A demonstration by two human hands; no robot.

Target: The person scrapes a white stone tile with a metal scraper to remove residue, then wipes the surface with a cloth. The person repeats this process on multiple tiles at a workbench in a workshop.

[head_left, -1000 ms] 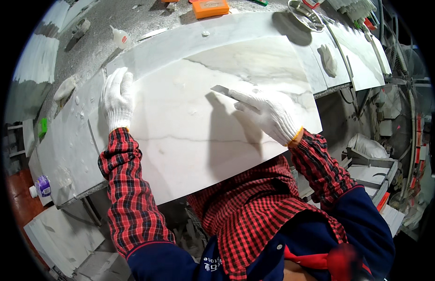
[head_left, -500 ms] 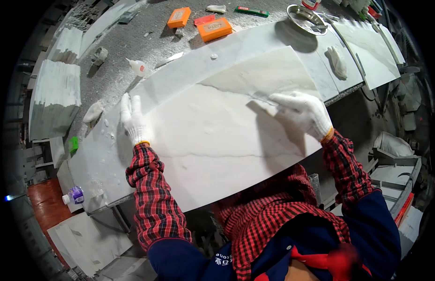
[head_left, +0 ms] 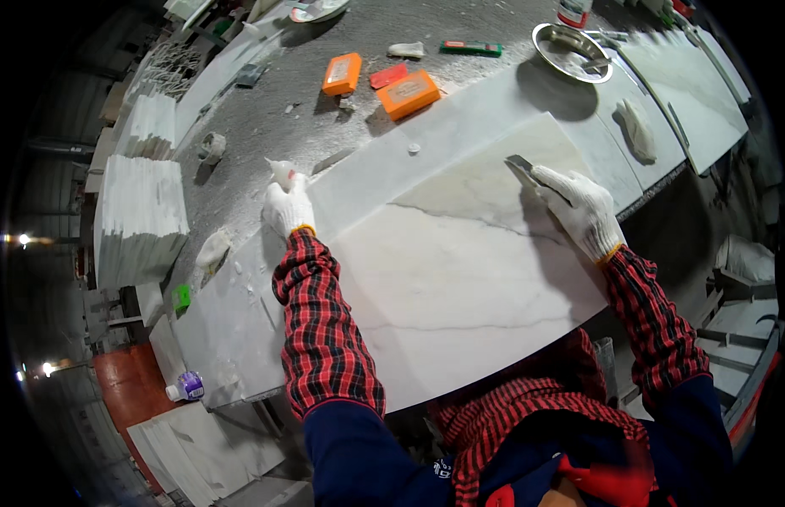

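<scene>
A large white marble slab (head_left: 460, 279) with grey veins lies before me on the table, its near edge close to my body. My right hand (head_left: 583, 211), in a white knitted glove, is closed around a thin, flat scraper-like blade (head_left: 519, 162), which points left over the slab's far right part. At the slab's far left, my gloved left hand (head_left: 288, 207) closes around a small white squeeze bottle (head_left: 282, 171) with a pointed tip. My fingers hide most of its body.
Orange boxes (head_left: 408, 95), a green-and-red strip-shaped pack (head_left: 470, 48) and a metal bowl (head_left: 608, 71) stand beyond the slab. A white glove (head_left: 636, 131) lies at right. Stacked white slabs (head_left: 139, 224) rise at left, near a purple-labelled bottle (head_left: 190, 386).
My left hand has left the slab's left side and moved away from me to the squeeze bottle, closing round it. My right hand's blade has turned to point farther away. The view has shifted.
</scene>
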